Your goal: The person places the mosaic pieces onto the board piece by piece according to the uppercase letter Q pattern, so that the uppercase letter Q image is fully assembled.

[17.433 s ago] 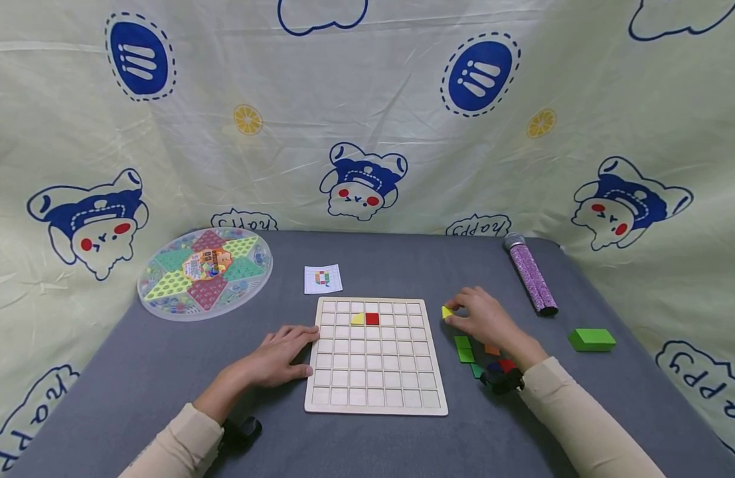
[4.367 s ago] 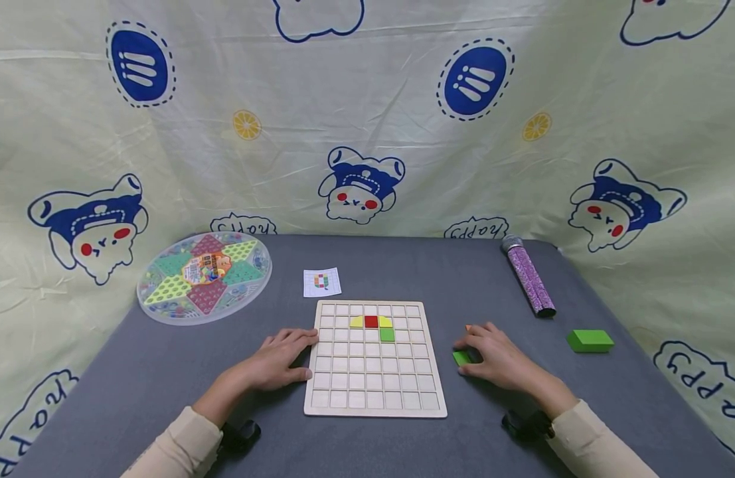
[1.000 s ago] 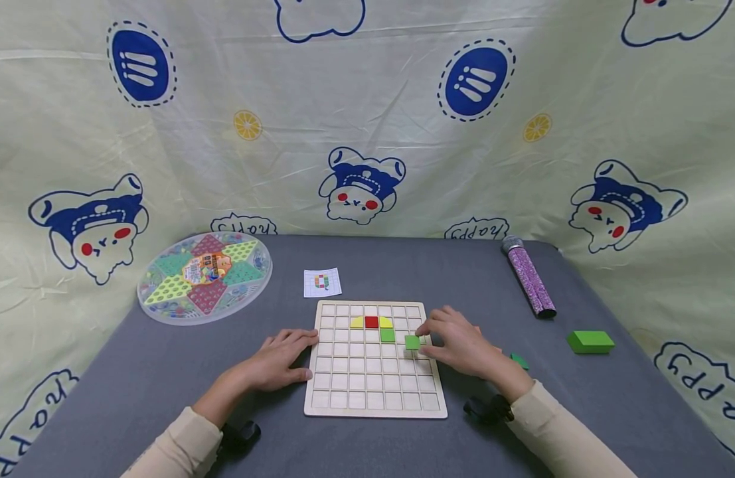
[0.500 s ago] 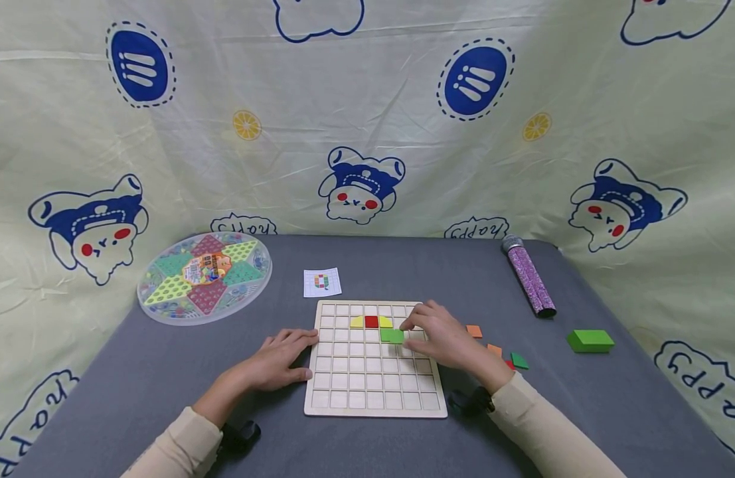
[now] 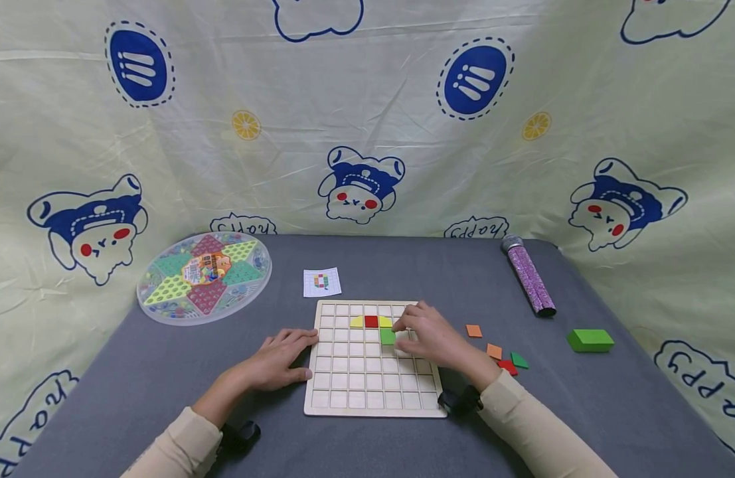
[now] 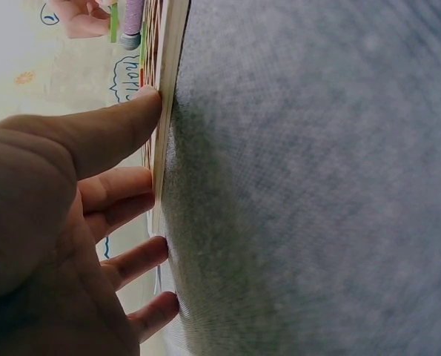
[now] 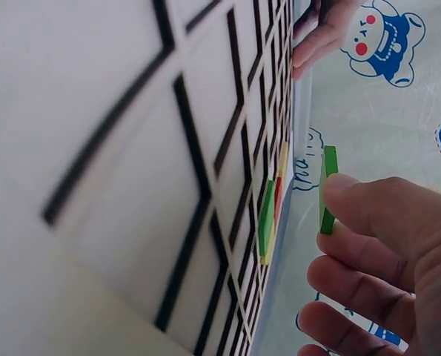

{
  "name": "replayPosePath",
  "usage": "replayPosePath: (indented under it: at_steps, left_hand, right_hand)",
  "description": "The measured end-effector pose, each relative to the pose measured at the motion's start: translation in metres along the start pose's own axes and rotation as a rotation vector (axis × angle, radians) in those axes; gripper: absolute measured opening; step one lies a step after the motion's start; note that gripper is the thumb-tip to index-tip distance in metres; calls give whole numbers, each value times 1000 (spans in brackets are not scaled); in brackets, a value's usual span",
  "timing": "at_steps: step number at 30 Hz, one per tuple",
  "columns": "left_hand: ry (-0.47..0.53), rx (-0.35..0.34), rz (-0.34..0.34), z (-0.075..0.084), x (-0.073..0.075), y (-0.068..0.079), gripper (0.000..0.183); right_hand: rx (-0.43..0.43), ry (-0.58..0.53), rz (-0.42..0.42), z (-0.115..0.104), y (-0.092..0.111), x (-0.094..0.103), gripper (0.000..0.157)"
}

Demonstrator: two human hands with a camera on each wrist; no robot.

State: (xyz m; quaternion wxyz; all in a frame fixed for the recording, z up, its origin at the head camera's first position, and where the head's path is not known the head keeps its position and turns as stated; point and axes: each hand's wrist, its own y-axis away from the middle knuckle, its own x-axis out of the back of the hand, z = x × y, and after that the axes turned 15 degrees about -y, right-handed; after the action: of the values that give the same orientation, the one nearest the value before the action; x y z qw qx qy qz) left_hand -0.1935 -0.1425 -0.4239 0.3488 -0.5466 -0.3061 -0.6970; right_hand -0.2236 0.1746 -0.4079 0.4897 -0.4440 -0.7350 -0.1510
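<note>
In the right wrist view, my right hand (image 7: 398, 252) pinches a green square tile (image 7: 327, 194) between thumb and index finger, above the white gridded board (image 5: 349, 382). In the head view, this tile overlaps the green tile (image 7: 266, 222) that lies in the board's grid. A red square tile (image 5: 371, 321) sits in the row behind, between a yellow tile (image 5: 356, 322) on its left and another yellow tile (image 5: 386, 322) on its right. My left hand (image 5: 277, 358) rests at the board's left edge, fingers extended, thumb and fingertips touching the rim.
Right of the board lie two orange tiles (image 5: 473, 330), a red tile (image 5: 507, 367) and a dark green tile (image 5: 519, 360). Farther right are a green block (image 5: 591, 341) and a glittery purple microphone (image 5: 530, 277). A pattern card (image 5: 322, 283) and a round game box (image 5: 204, 276) lie behind.
The right hand has carried the green tile leftward from the right pile, over the board's right side, to the placed green tile. Earlier, the second yellow and first green tiles joined the board. Left hand unmoved.
</note>
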Motion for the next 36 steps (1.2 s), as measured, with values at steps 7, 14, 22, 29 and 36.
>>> replayPosePath:
  at_steps: [7, 14, 22, 29, 36]
  left_hand:
    - [5, 7, -6, 0, 1, 0, 59]
    - [10, 7, -10, 1, 1, 0, 59]
    - [11, 9, -16, 1, 2, 0, 59]
    - [13, 8, -14, 1, 2, 0, 59]
    - [15, 8, -16, 1, 3, 0, 59]
  right_hand:
    - [20, 10, -13, 2, 0, -5, 20]
    - [15, 6, -45, 3, 1, -7, 18]
    - [15, 8, -57, 4, 1, -9, 19]
    - [20, 27, -60, 3, 1, -10, 19]
    - [15, 30, -72, 4, 0, -10, 18]
